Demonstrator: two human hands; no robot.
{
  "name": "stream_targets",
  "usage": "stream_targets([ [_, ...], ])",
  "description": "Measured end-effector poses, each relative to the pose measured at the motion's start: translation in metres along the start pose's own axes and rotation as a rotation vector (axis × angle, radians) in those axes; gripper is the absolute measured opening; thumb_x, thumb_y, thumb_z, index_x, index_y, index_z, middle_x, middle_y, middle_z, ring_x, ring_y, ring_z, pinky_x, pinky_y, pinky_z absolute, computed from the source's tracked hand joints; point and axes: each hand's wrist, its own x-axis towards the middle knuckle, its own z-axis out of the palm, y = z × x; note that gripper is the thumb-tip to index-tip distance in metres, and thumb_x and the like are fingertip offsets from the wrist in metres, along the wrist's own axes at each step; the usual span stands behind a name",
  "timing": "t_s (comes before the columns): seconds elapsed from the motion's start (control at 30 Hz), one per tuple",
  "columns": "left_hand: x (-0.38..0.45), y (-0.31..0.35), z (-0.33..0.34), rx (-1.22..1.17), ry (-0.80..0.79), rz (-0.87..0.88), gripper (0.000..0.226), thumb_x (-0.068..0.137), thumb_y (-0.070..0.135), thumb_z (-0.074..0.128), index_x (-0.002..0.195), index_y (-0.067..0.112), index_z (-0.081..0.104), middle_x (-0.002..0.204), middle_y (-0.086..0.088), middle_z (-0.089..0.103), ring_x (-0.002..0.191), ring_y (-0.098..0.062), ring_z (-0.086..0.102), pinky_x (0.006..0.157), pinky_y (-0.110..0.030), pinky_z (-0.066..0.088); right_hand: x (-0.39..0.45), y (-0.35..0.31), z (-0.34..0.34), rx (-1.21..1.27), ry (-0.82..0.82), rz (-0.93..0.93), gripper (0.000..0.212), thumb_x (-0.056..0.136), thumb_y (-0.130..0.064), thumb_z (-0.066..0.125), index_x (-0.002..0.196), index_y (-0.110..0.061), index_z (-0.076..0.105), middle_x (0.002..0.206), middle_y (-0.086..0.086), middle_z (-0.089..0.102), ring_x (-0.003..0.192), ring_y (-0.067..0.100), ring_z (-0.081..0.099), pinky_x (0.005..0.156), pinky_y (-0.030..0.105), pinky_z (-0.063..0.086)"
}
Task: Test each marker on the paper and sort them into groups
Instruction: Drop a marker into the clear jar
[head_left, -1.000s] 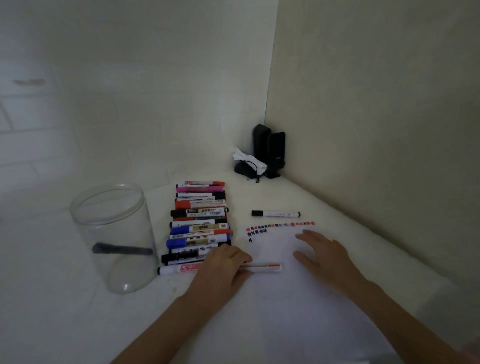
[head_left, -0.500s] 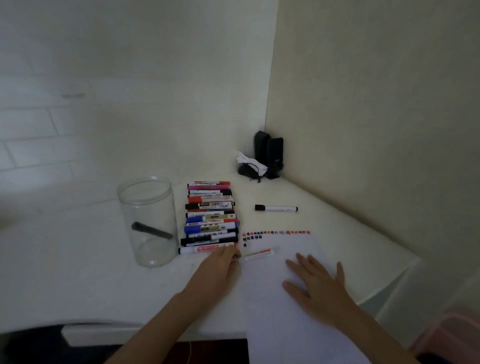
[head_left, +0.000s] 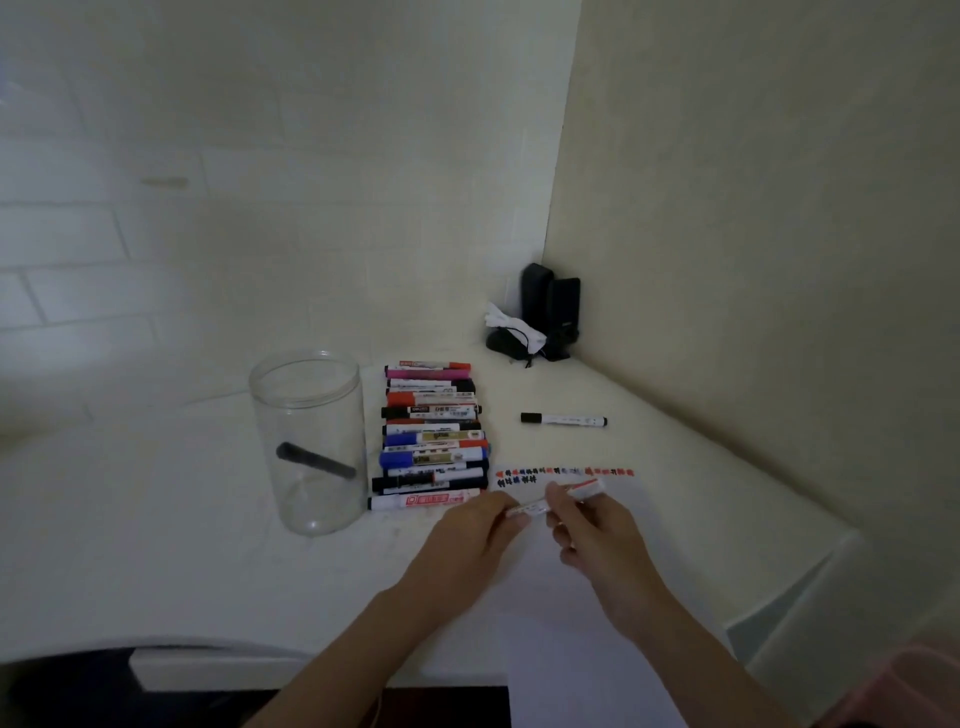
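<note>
Since the earlier frame, both hands have lifted the white marker (head_left: 555, 500) off the paper (head_left: 597, 597). Left of the fingers stand the clear jar (head_left: 311, 441) and the row of markers (head_left: 431, 436) on the table (head_left: 156, 545). Left hand (head_left: 467, 540) fingers pinch one end; right hand (head_left: 597, 530) fingers clamp the other. Beyond the fingers lies a lone black-capped marker (head_left: 563, 419).
</note>
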Motion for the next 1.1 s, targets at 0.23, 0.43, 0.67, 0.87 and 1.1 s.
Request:
stream_targets([
  [0.23,-0.009,-0.014,-0.024,-0.143,-0.031,-0.098,0.01,0.095,0.033,0.053,0.092,0.041,0.054,0.073,0.015,0.055,0.066,0.004,0.051,0.066,-0.009,0.039,0.002,0.002,-0.002,0.108,-0.113,0.117,0.018,0.087,-0.022,0.07,0.096,-0.007,0.073,0.086,0.011,0.073,0.069,0.013,0.055,0.058,0.023,0.041],
  [0.43,-0.007,-0.011,-0.044,-0.57,0.002,-0.271,0.012,0.095,0.026,0.054,0.098,0.017,0.062,0.075,-0.002,0.058,0.065,-0.012,0.05,0.066,-0.022,0.045,0.01,-0.004,-0.008,-0.22,-0.336,0.023,0.011,0.09,-0.017,0.067,0.097,-0.008,0.069,0.082,0.008,0.075,0.061,0.016,0.057,0.062,0.027,0.047],
  [0.67,0.001,-0.022,-0.031,0.038,0.121,0.059,0.018,0.097,0.036,0.046,0.105,0.026,0.058,0.106,0.009,0.059,0.099,-0.005,0.054,0.089,-0.023,0.045,0.018,-0.003,-0.003,-0.696,-0.379,-0.243,0.029,0.098,-0.045,0.046,0.097,-0.027,0.068,0.052,-0.015,0.044,0.05,0.004,0.038,0.054,0.022,0.031],
  [0.87,0.0,-0.027,-0.02,0.557,-0.131,0.408,0.025,0.097,0.028,0.033,0.099,0.023,0.057,0.086,0.005,0.06,0.078,-0.012,0.056,0.074,-0.031,0.052,0.023,-0.011,-0.006,-0.926,-0.469,-0.329,0.033,0.098,-0.046,0.046,0.087,-0.021,0.064,0.067,-0.009,0.056,0.059,0.002,0.049,0.06,0.016,0.039],
  [1.1,0.0,-0.028,-0.026,0.294,-0.193,0.258,0.051,0.096,0.052,0.017,0.111,0.019,0.053,0.103,-0.002,0.063,0.09,-0.014,0.056,0.08,-0.03,0.046,0.028,-0.013,-0.007,-1.019,-0.471,-0.609,0.052,0.095,-0.056,0.036,0.1,-0.017,0.07,0.089,-0.002,0.07,0.078,0.009,0.061,0.072,0.027,0.047],
])
